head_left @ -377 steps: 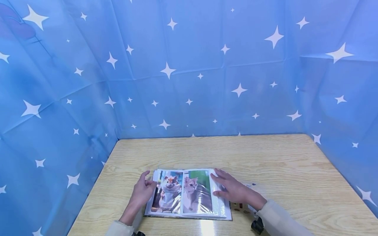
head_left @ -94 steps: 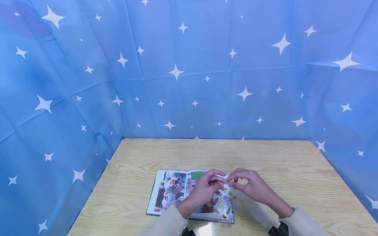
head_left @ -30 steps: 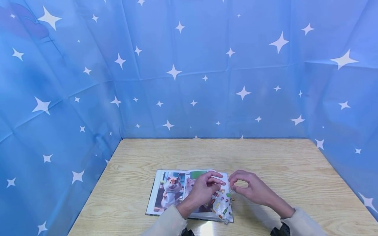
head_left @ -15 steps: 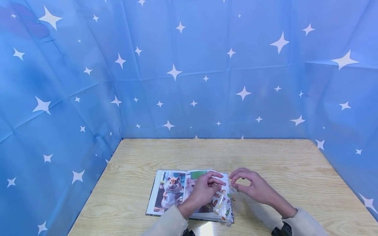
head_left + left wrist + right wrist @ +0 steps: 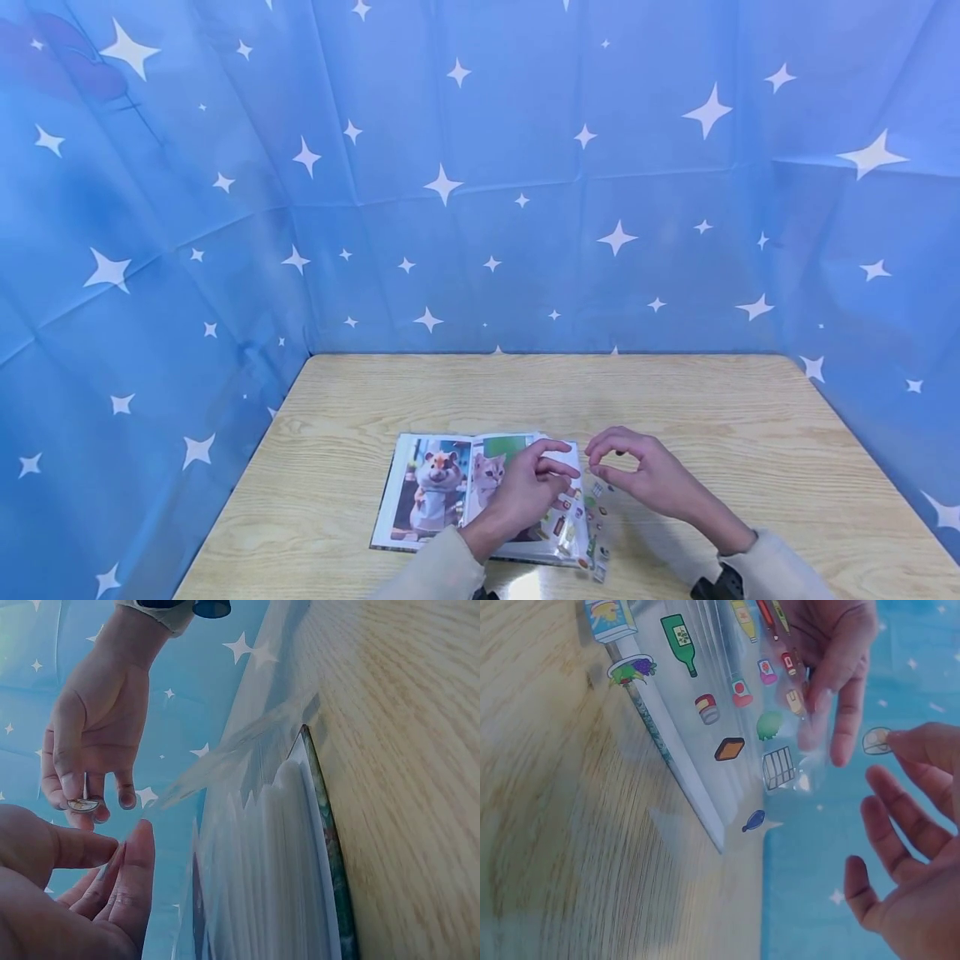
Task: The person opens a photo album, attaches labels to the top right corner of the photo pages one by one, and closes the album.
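My left hand [image 5: 525, 492] is over the right page of an open photo album [image 5: 386, 521], pinching a clear sticker sheet [image 5: 712, 720] between thumb and fingers. Printed on the sheet are small food pictures, among them a green bottle and a slice of bread. It hangs tilted beyond the album's right edge. Just to the right, my right hand [image 5: 648, 475] pinches a tiny pale sticker [image 5: 877, 741] between thumb and forefinger, apart from the sheet. The left page holds a hamster picture [image 5: 435, 492]; a cat picture [image 5: 489, 477] opposite is partly covered by my left hand.
The album lies near the front of a light wooden table [image 5: 675, 400]. A blue curtain [image 5: 525, 250] with white stars surrounds the table's back and sides. Thick clear pocket pages [image 5: 255, 877] are stacked inside the album's cover.
Earlier both hands were at the album's sides; then they met at the sheet's upper edge. Now they are apart, the sticker in my right fingers, and the sheet has swung rightward.
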`<state>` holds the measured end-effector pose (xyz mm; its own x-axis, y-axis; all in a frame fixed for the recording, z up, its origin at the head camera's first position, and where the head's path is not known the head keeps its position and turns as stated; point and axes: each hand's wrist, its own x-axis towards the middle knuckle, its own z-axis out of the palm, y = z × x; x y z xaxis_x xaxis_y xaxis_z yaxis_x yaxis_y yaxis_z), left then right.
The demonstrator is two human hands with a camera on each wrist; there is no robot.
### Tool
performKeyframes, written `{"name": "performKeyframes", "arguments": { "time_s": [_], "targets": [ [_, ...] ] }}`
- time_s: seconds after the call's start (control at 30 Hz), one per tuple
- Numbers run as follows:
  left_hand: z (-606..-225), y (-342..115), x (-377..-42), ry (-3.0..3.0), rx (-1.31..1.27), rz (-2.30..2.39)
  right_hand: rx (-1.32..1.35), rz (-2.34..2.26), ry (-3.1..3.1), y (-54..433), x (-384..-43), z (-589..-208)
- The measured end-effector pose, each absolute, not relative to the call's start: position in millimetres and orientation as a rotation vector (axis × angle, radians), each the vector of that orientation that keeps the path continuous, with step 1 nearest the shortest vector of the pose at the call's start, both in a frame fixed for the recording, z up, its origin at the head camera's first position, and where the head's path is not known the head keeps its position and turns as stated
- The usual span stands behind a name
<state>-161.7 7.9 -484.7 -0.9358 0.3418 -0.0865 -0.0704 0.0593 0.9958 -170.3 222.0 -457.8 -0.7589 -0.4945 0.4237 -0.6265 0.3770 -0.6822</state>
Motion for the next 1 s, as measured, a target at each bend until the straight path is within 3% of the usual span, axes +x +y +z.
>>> {"name": "performKeyframes", "arguments": {
  "time_s": [1.0],
  "targets": [
    [-490, 28, -161, 1.954, 0.106, 1.976, 0.930, 1.370, -2.543, 227, -172, -462]
  ]
}}
